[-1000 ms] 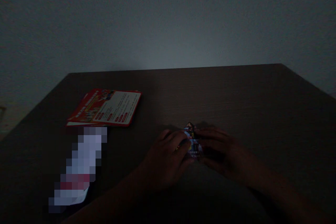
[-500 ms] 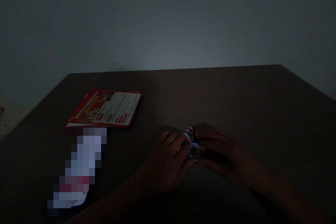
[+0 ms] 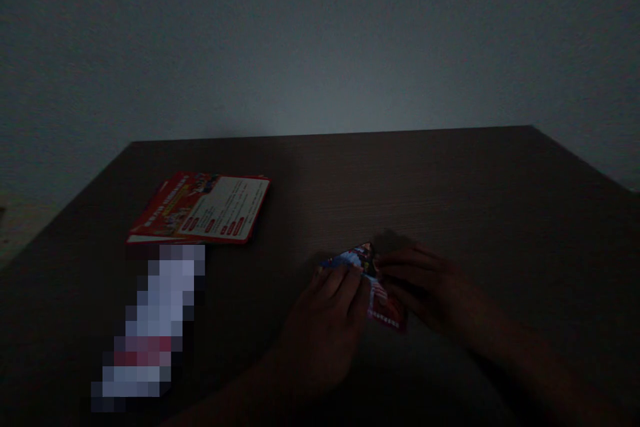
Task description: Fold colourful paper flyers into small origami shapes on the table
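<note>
In dim light, a small folded sheet of printed paper [image 3: 385,307] lies on the table between my hands. Blue, white and dark print shows at its pointed far part, and a red flap spreads toward the lower right. My left hand [image 3: 327,327] holds the paper down from the left, fingers close together and bent over its top, hiding much of it. From the right, my right hand [image 3: 430,283] has its thumb and fingers drawn together at the paper's right edge; the exact contact of the fingertips is dark.
A stack of red-and-white printed sheets [image 3: 225,210] lies on the dark wooden table [image 3: 400,180] at left. Nearer me is a long pale object [image 3: 155,313], blurred into blocks. A grey wall [image 3: 350,47] stands behind the table's far edge.
The folded paper shows more of itself: a red flap now lies out at its lower right. My left hand has slid slightly down, and the right thumb has moved in behind the flap.
</note>
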A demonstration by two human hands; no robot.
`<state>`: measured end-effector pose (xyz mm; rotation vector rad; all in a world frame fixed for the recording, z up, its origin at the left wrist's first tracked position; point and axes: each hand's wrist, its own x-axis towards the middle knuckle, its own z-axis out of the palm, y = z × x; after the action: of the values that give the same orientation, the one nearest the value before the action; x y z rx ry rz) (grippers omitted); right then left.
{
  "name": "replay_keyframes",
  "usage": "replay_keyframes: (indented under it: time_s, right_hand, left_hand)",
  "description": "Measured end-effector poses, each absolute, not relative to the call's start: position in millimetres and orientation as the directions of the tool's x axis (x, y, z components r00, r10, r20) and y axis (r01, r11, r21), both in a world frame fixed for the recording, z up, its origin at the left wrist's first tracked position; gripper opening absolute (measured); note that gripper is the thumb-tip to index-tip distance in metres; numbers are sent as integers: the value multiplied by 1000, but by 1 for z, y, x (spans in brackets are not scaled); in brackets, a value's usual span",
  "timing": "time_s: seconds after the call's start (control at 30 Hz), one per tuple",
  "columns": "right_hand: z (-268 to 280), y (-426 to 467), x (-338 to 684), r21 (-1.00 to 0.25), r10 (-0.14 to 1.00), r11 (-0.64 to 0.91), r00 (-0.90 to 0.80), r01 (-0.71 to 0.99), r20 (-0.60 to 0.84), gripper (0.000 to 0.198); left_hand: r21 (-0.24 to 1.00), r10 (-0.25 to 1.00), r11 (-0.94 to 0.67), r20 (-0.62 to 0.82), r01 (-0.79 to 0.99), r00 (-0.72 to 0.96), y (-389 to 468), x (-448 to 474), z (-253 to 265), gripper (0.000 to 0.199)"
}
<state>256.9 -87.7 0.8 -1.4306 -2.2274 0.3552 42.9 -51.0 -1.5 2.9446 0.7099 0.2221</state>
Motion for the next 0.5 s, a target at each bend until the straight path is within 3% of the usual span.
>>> replay_keyframes:
  time_s: [0.1, 0.27, 0.5]
  right_hand:
    - [2, -88, 256, -404, 887, 461, -391, 790, 246, 21]
    - [3, -90, 247, -371, 870, 493, -441, 787, 220, 41]
    - [7, -88, 249, -363, 853, 521, -490, 772, 181, 38]
  left_hand:
    - [129, 460, -886, 117, 446, 880, -49, 42, 1, 36]
    - [148, 451, -890, 147, 431, 880, -48, 42, -2, 34]
    - [186, 444, -891, 177, 413, 878, -46, 41, -5, 35]
